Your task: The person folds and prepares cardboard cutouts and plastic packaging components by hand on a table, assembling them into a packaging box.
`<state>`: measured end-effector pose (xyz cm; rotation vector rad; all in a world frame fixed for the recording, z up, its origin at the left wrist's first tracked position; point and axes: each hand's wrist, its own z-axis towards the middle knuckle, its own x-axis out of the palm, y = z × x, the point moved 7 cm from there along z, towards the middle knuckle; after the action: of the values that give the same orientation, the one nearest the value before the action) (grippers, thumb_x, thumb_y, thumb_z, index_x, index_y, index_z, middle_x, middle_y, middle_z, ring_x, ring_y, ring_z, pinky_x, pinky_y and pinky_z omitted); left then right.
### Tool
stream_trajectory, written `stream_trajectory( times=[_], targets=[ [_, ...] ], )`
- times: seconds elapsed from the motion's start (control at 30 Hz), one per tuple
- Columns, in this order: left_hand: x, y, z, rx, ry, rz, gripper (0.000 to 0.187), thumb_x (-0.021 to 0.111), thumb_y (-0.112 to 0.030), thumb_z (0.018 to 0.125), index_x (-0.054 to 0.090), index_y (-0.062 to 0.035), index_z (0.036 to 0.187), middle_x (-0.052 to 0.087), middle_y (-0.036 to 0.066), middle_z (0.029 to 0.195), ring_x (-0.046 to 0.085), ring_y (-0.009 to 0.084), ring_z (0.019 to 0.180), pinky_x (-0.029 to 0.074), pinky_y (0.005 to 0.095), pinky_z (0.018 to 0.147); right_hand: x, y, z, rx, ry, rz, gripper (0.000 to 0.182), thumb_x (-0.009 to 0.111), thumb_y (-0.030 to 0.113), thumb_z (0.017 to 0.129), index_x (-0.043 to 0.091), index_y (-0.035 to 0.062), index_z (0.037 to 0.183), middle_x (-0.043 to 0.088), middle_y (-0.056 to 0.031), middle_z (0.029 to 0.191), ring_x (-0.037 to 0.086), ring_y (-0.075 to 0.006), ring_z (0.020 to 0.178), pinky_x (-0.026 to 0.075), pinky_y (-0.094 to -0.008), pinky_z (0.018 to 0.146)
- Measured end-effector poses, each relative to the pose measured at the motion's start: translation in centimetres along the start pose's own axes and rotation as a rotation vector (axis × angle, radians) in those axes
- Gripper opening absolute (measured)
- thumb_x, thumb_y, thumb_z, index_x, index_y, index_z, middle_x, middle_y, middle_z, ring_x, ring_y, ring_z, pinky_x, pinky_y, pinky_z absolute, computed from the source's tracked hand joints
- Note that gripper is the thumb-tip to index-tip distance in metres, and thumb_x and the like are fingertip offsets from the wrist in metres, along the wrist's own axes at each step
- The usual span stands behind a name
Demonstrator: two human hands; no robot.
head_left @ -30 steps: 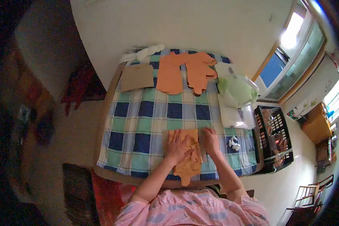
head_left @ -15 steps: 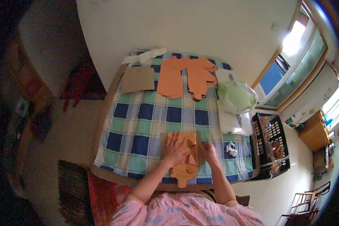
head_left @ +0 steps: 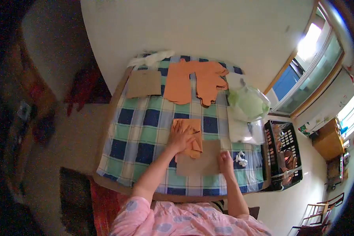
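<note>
The fingers (head_left: 180, 129) of the left hand (head_left: 181, 139) were spread flat, pressing down on an orange cut-out piece (head_left: 189, 137) just above the centre of the frame; they gripped nothing, only held it against the checked cloth (head_left: 145, 122). The fingers of the right hand (head_left: 225, 160) were bent down onto the right edge of a brown cardboard sheet (head_left: 198, 165), which lay below and to the right of the orange piece, the piece's lower corner overlapping the sheet's top edge; whether those fingers pinched the edge or merely rested on it could not be told. Both things sat on the worktop (head_left: 110, 114) in the lower middle of the picture, close to the person's pink sleeves. At the far end of the cloth, toward the top of the frame, lay a stack of orange cut-outs (head_left: 196, 78) with a second brown cardboard (head_left: 144, 83) to its left and a white bundle (head_left: 149, 59) above that. A pale green plastic bag (head_left: 247, 103) stood at the right edge of the worktop, a small white scrap (head_left: 240, 158) lay just right of the right hand, and a black crate (head_left: 283, 151) stood on the floor further right.
</note>
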<state>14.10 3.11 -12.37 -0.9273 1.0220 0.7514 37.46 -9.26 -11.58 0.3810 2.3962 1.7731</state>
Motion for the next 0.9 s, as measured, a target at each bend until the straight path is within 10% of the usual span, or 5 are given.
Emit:
stream_trajectory(
  times=[0.17, 0.33, 0.6, 0.7, 0.9],
  targets=[
    [-1.6, -0.3, -0.1, 0.025, -0.010, -0.007, 0.068, 0.044, -0.056, 0.088, 0.037, -0.0134, 0.141, 0.020, 0.020, 0.149, 0.015, 0.0331, 0.140, 0.011, 0.0521, 0.111, -2.1, -1.0, -7.4, -0.044, 0.061, -0.394, 0.003, 0.050, 0.004, 0.089, 0.048, 0.0038, 0.088, 0.050, -0.0024, 0.061, 0.046, -0.0078, 0.057, 0.039, -0.0256, 0.052],
    [-2.1, -0.7, -0.4, 0.020, -0.106, 0.011, 0.069, 0.048, -0.056, 0.086, 0.037, -0.0141, 0.140, 0.021, 0.018, 0.149, 0.015, 0.0334, 0.140, 0.011, 0.0534, 0.111, -1.5, -2.7, -7.9, 0.204, 0.224, 0.057, 0.002, 0.048, 0.005, 0.092, 0.046, 0.0059, 0.093, 0.050, 0.0016, 0.065, 0.044, -0.0051, 0.059, 0.036, -0.0217, 0.050],
    [-2.0, -0.7, -0.3, 0.015, -0.113, 0.002, 0.070, 0.052, -0.055, 0.084, 0.038, -0.0151, 0.140, 0.021, 0.019, 0.149, 0.015, 0.0338, 0.140, 0.010, 0.0537, 0.111, 2.4, 1.4, -5.9, -0.457, 0.192, -0.557, 0.007, 0.051, 0.005, 0.090, 0.047, 0.0063, 0.096, 0.048, 0.0025, 0.065, 0.043, -0.0058, 0.058, 0.033, -0.0246, 0.048],
    [-1.9, -0.7, -0.3, 0.002, -0.094, 0.023, 0.071, 0.053, -0.055, 0.083, 0.036, -0.0156, 0.141, 0.020, 0.019, 0.150, 0.015, 0.0341, 0.140, 0.010, 0.0538, 0.111, 3.5, 4.3, -7.2, -0.378, 0.090, -0.700, 0.011, 0.051, 0.005, 0.090, 0.049, 0.0056, 0.101, 0.046, 0.0010, 0.063, 0.042, -0.0079, 0.059, 0.035, -0.0261, 0.050],
    [-0.7, -0.3, -0.4, -0.023, -0.056, -0.011, 0.071, 0.051, -0.056, 0.084, 0.035, -0.0162, 0.141, 0.019, 0.018, 0.150, 0.013, 0.0331, 0.140, 0.009, 0.0533, 0.111, 4.2, 4.0, -7.0, -0.447, 0.097, -0.303, 0.016, 0.050, 0.008, 0.092, 0.057, 0.0059, 0.105, 0.052, 0.0003, 0.066, 0.045, -0.0077, 0.064, 0.038, -0.0231, 0.057]
  ],
)
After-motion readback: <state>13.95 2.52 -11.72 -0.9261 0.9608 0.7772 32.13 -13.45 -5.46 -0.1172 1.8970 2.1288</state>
